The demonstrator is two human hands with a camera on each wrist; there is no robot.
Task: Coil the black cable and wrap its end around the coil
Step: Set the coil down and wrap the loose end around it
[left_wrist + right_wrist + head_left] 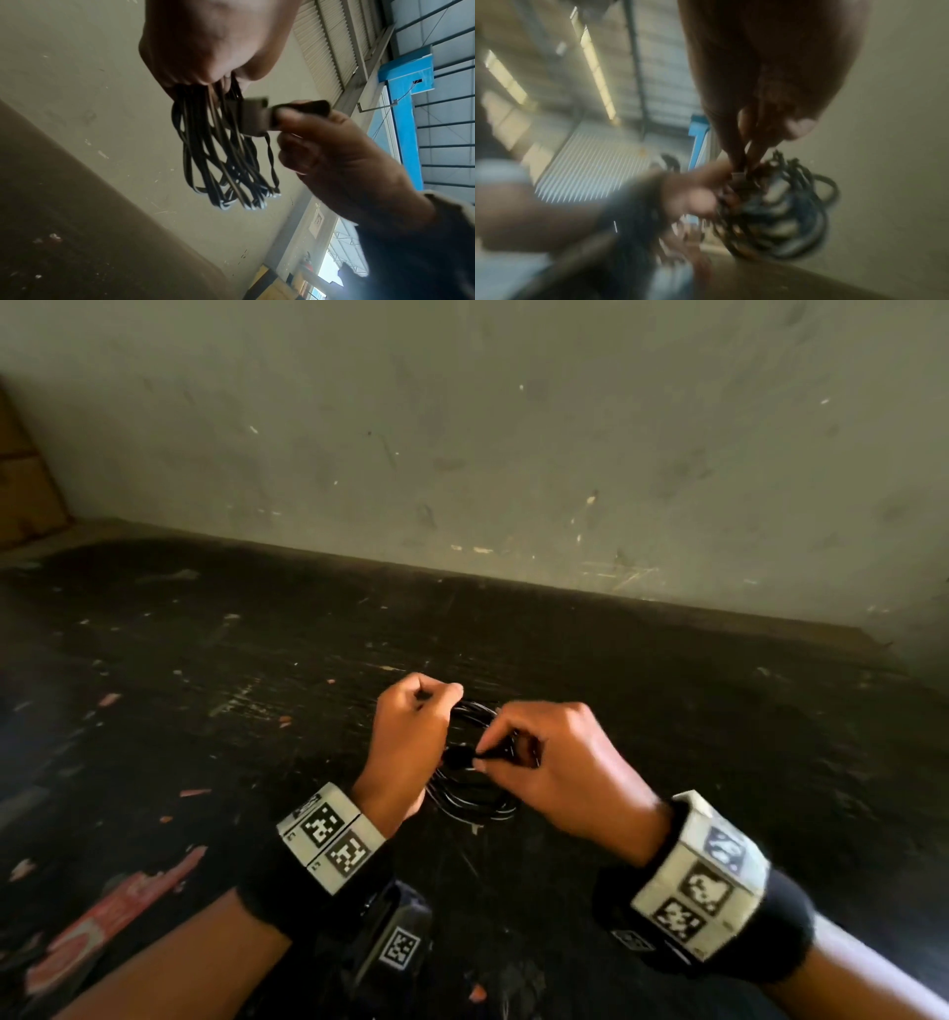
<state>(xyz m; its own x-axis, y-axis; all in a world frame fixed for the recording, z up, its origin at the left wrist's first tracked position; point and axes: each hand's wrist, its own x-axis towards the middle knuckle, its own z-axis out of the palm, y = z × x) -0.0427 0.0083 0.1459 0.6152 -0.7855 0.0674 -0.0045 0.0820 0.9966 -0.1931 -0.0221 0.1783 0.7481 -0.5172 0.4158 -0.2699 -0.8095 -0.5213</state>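
A black cable (472,801) is gathered into a coil of several loops above the dark table. My left hand (411,726) grips the coil at its top, and the loops (221,158) hang down from its curled fingers in the left wrist view. My right hand (544,757) pinches the cable's plug end (254,116) between thumb and forefinger, right beside the coil. The right wrist view is blurred; it shows the coil (777,219) below my right hand's fingers (754,154).
The dark, scuffed table (257,660) carries scraps of red paper (102,922) at the front left. A stained wall (513,428) rises behind the table. A cardboard box (25,469) stands at the far left.
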